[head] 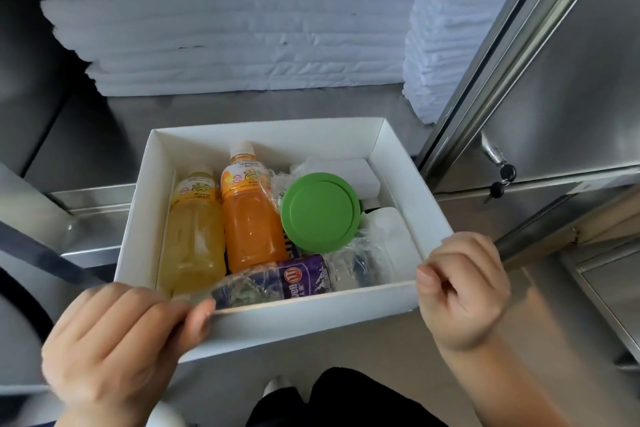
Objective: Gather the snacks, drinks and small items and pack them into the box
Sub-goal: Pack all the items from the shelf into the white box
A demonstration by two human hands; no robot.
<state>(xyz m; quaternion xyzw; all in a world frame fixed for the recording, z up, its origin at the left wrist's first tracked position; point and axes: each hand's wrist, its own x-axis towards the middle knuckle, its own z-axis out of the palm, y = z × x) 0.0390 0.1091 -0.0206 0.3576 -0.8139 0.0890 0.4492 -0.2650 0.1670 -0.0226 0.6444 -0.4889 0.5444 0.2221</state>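
Both hands grip the white box (pixel 311 322) at its near corners: the left hand (pixel 117 340) pinches the near-left rim between thumb and curled fingers, and the right hand (pixel 464 291) curls over the near-right corner. The box sits partly over the near edge of a steel counter (pixel 311 104); I cannot tell whether it rests there or is carried. Packing looks nearly or fully done, so the step in hand is most likely moving or settling the filled box. The next move calls for a level, two-handed carry, since the load is loose and the card walls may flex. Inside I count two drinks, a yellow bottle (pixel 192 239) along the left wall and an orange bottle (pixel 252 218) beside it, both lying caps toward the far wall. One green-lidded tub (pixel 320 211) stands at the middle, and one purple wrapped packet (pixel 277 282) lies against the near wall. White wrapped pieces (pixel 349 172) fill the right side, at least two; crinkled film hides an exact count.
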